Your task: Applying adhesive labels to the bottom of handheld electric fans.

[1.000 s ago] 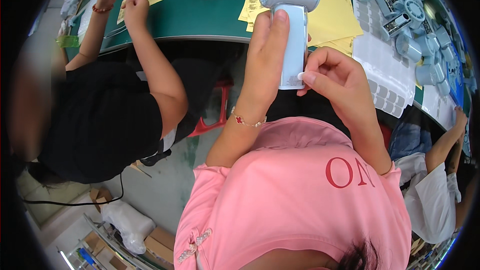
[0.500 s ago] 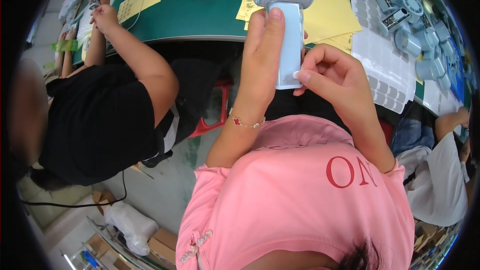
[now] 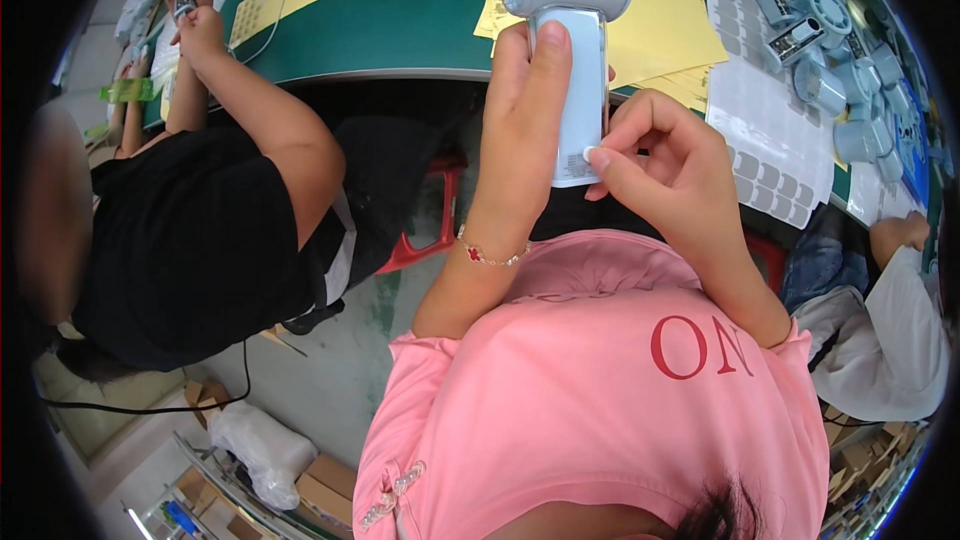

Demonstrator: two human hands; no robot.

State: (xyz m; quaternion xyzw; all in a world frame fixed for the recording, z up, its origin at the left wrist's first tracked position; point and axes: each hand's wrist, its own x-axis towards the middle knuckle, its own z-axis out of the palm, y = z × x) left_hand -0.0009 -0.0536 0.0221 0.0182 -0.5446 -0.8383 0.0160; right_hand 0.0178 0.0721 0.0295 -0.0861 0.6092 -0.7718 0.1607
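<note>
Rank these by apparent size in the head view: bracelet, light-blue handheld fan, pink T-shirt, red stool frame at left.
1. Pink T-shirt
2. Light-blue handheld fan, gripped in the left hand
3. Red stool frame, judged by its visible part
4. Bracelet

Shirt: plain pink fabric, sleeves ending near the elbows
Lettering: large, red
Left shoulder trim: pale, shiny beads
Bracelet: fine gold-coloured chain, red clover-shaped charm
</note>
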